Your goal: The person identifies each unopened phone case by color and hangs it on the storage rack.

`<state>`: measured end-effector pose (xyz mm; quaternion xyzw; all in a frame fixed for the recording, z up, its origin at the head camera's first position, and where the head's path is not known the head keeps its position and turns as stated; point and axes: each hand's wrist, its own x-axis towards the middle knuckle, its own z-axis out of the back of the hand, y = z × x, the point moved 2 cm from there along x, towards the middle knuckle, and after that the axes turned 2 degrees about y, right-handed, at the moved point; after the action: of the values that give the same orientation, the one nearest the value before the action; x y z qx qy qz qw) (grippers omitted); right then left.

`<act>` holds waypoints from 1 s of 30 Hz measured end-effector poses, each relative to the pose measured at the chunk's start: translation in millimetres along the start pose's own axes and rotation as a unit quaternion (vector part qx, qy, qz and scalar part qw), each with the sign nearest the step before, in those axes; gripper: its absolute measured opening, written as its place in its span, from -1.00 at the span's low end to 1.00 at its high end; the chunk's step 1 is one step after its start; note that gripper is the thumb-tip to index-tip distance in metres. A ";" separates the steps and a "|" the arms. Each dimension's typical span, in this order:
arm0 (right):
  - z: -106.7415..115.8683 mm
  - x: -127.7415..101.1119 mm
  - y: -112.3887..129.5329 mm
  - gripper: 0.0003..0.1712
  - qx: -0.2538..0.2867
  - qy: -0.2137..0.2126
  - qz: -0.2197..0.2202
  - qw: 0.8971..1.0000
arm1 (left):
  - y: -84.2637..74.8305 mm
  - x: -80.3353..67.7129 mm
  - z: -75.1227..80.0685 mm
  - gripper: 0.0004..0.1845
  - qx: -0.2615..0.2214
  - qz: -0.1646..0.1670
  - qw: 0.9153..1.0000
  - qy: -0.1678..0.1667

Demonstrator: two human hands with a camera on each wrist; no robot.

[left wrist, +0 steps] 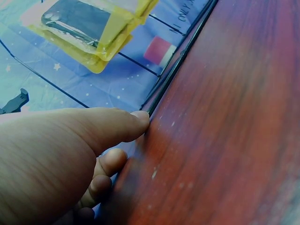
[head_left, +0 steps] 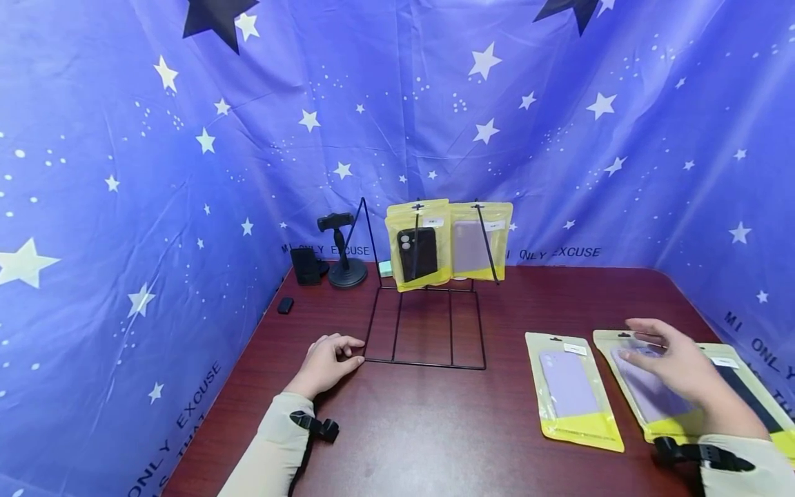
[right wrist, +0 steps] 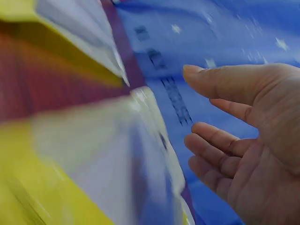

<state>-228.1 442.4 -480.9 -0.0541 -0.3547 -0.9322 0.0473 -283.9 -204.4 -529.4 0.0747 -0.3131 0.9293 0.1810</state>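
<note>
right sleeve point(head_left: 748, 466) nearest the lens at lower right, black strap point(head_left: 702, 454) round the wrist. beyond it, right hand point(head_left: 686, 366): fingers spread and slightly bent, thumb well apart from them, holding nothing. position: over the upper part of the middle pouch point(head_left: 649, 400), a yellow-edged clear packet with a lilac phone case inside. contact with the packet: cannot tell.

to its left, lying flat on the table point(head_left: 410, 428), the left pouch point(head_left: 570, 386), also a lilac case, white label near the top. to its right, partly behind the forearm, the far pouch point(head_left: 758, 395) with a dark case.

left hand point(head_left: 328, 362): at the front left corner of the black wire rack point(head_left: 424, 364), thumb touching the wire, lower fingers curled. whether thumb and forefinger pinch it: cannot tell.

on the rack, two hooks loaded. left hook: black-case pouch point(head_left: 425, 259), with another packet edge showing behind. right hook: lilac-case pouch point(head_left: 470, 248), hanging beside it.

back left of table: round-based phone stand point(head_left: 348, 273), a black slab point(head_left: 306, 266) propped upright beside it, small black object point(head_left: 285, 305) in front. surroundings: blue star-print cloth point(head_left: 397, 103).
</note>
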 end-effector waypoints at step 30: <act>45.0 -44.2 -89.1 -0.23 -0.138 -0.119 -0.153 0.971 | 3.4 -0.5 -1.5 -0.72 -0.003 0.001 1.000 0.007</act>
<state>-192.7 540.9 -511.9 -0.1159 -0.2294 -0.9553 -0.1460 -284.8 -206.1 -532.6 0.0673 -0.3144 0.9293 0.1820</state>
